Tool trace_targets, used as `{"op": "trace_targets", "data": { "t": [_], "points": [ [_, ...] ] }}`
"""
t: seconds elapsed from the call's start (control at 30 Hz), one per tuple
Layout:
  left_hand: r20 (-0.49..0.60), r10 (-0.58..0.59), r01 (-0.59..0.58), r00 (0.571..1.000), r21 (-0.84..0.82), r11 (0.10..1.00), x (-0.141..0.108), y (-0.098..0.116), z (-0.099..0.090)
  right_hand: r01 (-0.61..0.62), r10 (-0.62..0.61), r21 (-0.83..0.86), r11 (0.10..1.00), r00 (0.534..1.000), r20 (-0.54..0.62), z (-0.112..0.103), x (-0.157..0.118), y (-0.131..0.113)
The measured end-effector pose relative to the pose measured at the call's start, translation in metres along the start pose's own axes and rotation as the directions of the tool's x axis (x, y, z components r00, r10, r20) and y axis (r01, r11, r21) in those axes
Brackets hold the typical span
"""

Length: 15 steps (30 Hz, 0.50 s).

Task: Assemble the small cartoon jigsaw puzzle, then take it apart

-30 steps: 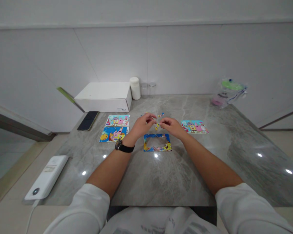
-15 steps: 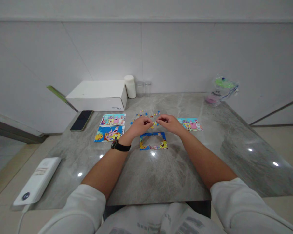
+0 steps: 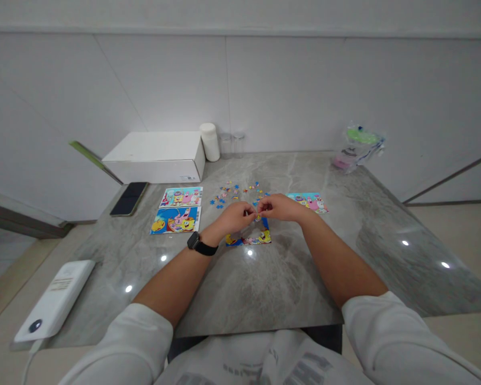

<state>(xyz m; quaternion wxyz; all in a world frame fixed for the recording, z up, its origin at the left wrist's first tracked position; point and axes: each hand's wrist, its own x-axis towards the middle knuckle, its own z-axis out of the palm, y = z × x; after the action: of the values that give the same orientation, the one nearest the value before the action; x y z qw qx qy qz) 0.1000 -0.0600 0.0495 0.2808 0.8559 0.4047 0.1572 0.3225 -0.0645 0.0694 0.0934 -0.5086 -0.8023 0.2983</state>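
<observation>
The work looks partly done: a puzzle border (image 3: 248,240) lies near the middle of the surface (image 3: 264,305), its near side and near corners joined into one strip. Its middle is open, with grey stone showing through, so the inside appears to be what is left. The far side of the border is largely covered by the hands, so how complete it is there cannot be told.

The left hand (image 3: 238,216) and right hand (image 3: 279,207) meet over the border's far right part, fingertips almost touching. Each grip is narrow, the fingers drawn in; a small yellowish bit shows beside the fingertips, but whether either hand pinches it is too small to tell.

Many loose pieces (image 3: 220,201), blue and yellow among them, are scattered beyond the border, toward the surface's far edge. Judging by that spread, a good share remains unplaced.

Two picture cards (image 3: 176,220) lie toward the surface's left edge, one just beyond the other. Another card (image 3: 312,202) lies right of the border, partly behind the right hand. A phone (image 3: 129,199) rests by the left edge.
</observation>
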Motion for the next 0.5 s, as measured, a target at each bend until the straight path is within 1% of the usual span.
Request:
{"op": "trace_targets", "data": {
  "t": [0.1, 0.2, 0.33, 0.5],
  "points": [
    [0.047, 0.018, -0.022, 0.999, 0.085, 0.996, -0.002, 0.000, -0.001, -0.029, 0.034, -0.048, 0.998, 0.994, 0.101, 0.000, -0.002, 0.000],
    [0.091, 0.034, -0.049, 0.995, 0.164, 0.985, -0.006, 0.000, -0.006, -0.068, 0.084, -0.095, 0.993, 0.982, 0.170, 0.001, -0.003, -0.002],
    [0.169, -0.005, -0.039, 0.986, 0.259, 0.965, -0.011, 0.004, -0.010, -0.099, 0.127, -0.146, 0.984, 0.972, 0.197, 0.005, -0.002, -0.006],
    [0.205, -0.054, -0.013, 0.977, 0.313, 0.950, -0.014, 0.010, -0.007, -0.104, 0.142, -0.176, 0.979, 0.965, 0.219, 0.008, -0.001, -0.009]
  ]
}}
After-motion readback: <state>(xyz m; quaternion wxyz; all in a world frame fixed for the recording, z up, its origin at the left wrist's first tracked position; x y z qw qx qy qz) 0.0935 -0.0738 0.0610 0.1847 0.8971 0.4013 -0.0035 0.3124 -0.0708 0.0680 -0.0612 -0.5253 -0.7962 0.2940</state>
